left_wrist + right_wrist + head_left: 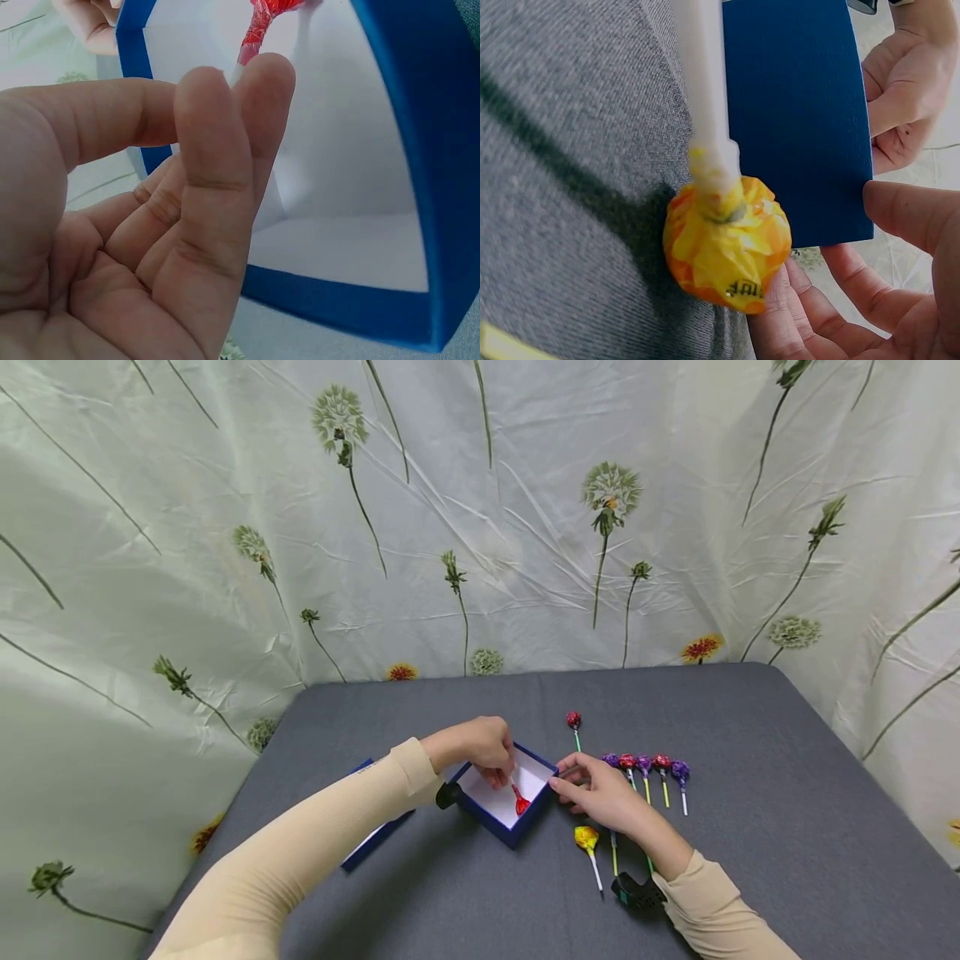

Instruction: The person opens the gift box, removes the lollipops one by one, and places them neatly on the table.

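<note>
A blue box [513,835] with a white inside stands uncovered in the middle of the table. My left hand [489,750] reaches into it and pinches the white stick of a red-wrapped lollipop [522,804]. In the left wrist view, thumb and fingertips meet on that stick, and the red wrapper [259,24] lies beyond them, near the white bottom. At the box's right corner, my right hand [611,793] holds the rim between thumb and fingers. A yellow lollipop [587,837] lies just in front of the right hand, its wrapped head [727,247] large in the right wrist view.
Several purple and red lollipops lie in a row to the right, including a purple one [680,770]. A single red lollipop [573,720] lies farther back. Another blue box part [378,842] sits partly under the left forearm. A flowered curtain [525,568] hangs behind the grey table [465,910].
</note>
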Motion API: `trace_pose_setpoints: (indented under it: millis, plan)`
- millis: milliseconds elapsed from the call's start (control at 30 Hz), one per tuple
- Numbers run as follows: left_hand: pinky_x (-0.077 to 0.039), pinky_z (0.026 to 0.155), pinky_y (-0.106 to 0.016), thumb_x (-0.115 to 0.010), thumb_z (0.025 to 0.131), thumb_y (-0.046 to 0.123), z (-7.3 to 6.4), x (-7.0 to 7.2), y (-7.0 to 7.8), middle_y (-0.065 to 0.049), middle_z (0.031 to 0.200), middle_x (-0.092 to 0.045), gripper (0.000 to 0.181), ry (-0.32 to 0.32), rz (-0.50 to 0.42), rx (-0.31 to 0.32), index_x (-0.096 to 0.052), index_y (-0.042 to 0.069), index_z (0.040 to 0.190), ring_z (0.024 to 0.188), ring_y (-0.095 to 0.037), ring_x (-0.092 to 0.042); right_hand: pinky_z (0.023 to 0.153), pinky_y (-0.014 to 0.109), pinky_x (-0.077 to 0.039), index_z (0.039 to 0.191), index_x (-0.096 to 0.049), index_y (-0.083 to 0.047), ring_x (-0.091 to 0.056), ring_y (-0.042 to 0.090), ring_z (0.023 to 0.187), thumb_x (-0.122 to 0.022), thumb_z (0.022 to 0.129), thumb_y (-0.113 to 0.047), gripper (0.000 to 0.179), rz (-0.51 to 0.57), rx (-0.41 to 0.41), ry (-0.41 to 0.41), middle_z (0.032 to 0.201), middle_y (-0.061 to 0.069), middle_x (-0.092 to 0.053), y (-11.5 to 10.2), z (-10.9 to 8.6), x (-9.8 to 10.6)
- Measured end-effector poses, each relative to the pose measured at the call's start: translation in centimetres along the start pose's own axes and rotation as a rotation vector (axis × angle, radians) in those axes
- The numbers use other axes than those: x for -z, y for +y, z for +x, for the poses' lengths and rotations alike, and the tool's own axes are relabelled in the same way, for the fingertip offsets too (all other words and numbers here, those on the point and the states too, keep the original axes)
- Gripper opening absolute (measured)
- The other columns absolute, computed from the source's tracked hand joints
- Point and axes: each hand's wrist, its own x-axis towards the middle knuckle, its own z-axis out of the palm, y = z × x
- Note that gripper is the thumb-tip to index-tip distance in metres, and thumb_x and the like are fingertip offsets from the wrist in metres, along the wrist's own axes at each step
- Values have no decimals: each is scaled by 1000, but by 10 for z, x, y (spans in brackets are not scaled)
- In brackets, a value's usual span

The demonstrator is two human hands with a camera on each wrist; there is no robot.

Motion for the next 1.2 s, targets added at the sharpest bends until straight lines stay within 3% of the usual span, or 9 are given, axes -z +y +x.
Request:
trace_pose_setpoints:
  millis: [133, 567, 1200]
  plan:
    - [-62, 75, -40, -69, 90, 4, -3, 3, 0, -10, 71, -74, 10, -11, -10, 1, -73, -3, 95, 57, -14, -68, 74, 35, -62, 116, -61, -8, -69, 16, 86, -65, 99, -26, 25, -1, -7, -2, 103, 9, -71, -1, 0, 0]
    - [-54, 53, -22, -69, 90, 7, -9, 5, -2, -7, 68, -71, 9, -33, 50, -12, -73, 0, 87, 57, -12, -64, 74, 36, -62, 116, -61, -8, -70, 18, 86, -66, 99, -24, 25, -9, -1, 2, 103, 10, -71, -3, -1, -1]
    - [-54, 54, -22, -74, 83, 2, -15, 9, -6, -7, 67, -70, 13, -73, 27, -23, -68, 7, 73, 57, -11, -61, 74, 36, -62, 117, -61, -9, -69, 16, 86, -66, 98, -27, 27, -19, -1, 0, 103, 8, -72, -1, -1, 0]
